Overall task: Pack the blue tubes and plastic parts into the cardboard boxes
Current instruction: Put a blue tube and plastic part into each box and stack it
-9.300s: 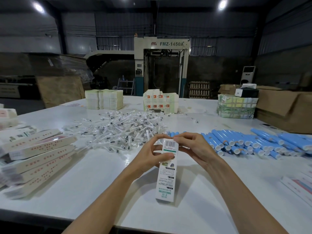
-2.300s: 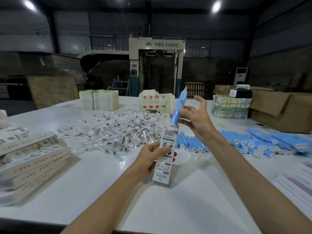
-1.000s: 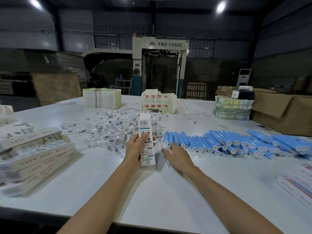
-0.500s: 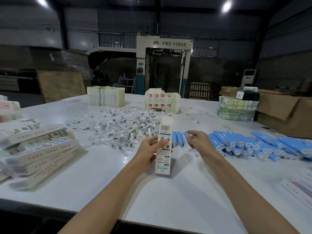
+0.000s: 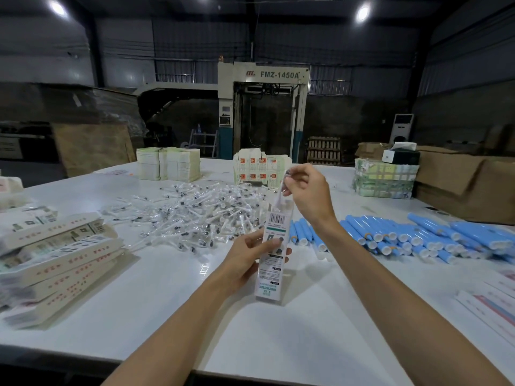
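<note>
Box (image 5: 271, 274) upright between parts pile (image 5: 200, 213) and tubes (image 5: 390, 238), my left fingers (image 5: 250, 242) gripping its middle; my right fingers (image 5: 296, 176) pinch a part (image 5: 282, 192) at its open top edge. Bare table (image 5: 278, 344) spreads toward me.

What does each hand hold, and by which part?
Left hand grips the white box at its middle; right hand pinches a clear plastic part by its top.

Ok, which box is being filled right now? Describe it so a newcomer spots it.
On the white table, look between the pile of clear plastic parts and the blue tubes. The narrow white box there is held upright in the left hand, top open; the other boxes lie flat in a stack.
</note>
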